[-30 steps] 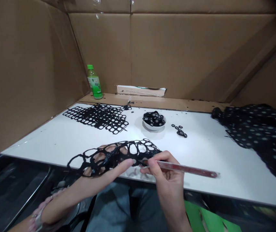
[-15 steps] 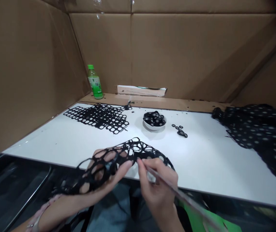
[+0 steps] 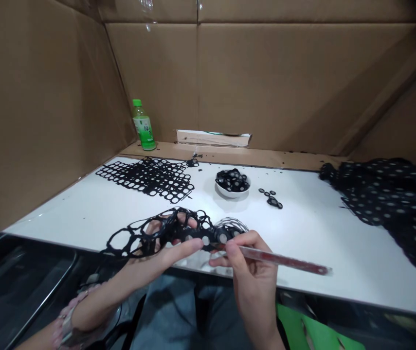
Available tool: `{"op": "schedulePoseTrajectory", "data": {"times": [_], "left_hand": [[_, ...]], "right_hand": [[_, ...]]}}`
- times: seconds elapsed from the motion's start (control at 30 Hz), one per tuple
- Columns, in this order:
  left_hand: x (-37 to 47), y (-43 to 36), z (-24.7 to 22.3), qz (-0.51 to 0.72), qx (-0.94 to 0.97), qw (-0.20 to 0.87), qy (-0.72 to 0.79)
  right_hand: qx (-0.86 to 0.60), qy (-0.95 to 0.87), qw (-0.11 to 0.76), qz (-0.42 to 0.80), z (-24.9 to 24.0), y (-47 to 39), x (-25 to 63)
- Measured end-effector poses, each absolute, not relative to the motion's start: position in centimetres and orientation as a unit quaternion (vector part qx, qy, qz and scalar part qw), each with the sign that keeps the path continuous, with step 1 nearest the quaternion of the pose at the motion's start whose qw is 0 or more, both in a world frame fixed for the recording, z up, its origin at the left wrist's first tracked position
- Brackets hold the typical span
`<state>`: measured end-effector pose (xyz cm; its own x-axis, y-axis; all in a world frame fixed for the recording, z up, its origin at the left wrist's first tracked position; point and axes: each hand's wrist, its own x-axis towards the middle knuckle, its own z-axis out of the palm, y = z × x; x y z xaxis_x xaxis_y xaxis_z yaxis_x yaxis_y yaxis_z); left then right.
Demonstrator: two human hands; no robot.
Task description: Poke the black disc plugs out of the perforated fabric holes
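Note:
My left hand (image 3: 173, 248) is closed on a black polka-dot fabric (image 3: 193, 236) whose left part is an open net of round holes. Its thumb presses on a band with grey dots. Between the fingers of my right hand (image 3: 253, 272) is a slim reddish-brown stick-like tool (image 3: 284, 257), its tip pointing left at the dotted band. What the tip looks like is too small to make out. Beyond the hands stands a white bowl (image 3: 232, 194) heaped with black grey-centred discs (image 3: 235, 179). Several loose discs (image 3: 272, 201) lie to its right.
A flat black net with holes (image 3: 149, 176) lies at the back left of the white table (image 3: 320, 233). Dark dotted fabric (image 3: 401, 199) is piled at the right. A green bottle (image 3: 144, 127) stands in the corner against cardboard walls (image 3: 266, 73). Something green (image 3: 313, 330) is below the table edge.
My right hand has moved slightly right, and the tool has swung to lie nearly level. The fabric has shifted, with its net part now hanging farther left over my left hand.

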<state>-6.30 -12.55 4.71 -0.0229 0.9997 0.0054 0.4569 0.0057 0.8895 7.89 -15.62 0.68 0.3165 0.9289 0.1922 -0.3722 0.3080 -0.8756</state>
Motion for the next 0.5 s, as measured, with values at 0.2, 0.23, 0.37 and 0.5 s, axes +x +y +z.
{"op": "schedulePoseTrajectory", "data": {"times": [0.2, 0.23, 0.37, 0.5], "left_hand": [[-6.5, -12.4, 4.8, 0.369, 0.558, 0.423, 0.611], [-6.5, -12.5, 4.7, 0.375, 0.561, 0.426, 0.602], [-6.6, -13.0, 4.5, 0.396, 0.574, 0.408, 0.59], [-7.1, -13.4, 4.5, 0.374, 0.626, 0.338, 0.595]], "right_hand": [[-0.381, -0.393, 0.712, 0.439, 0.8, -16.0, 8.1], [-0.381, -0.399, 0.709, 0.439, 0.8, -16.0, 8.2], [-0.389, -0.402, 0.708, 0.431, 0.9, -16.0, 8.3], [-0.383, -0.402, 0.713, 0.427, 0.9, -16.1, 8.1]]}}
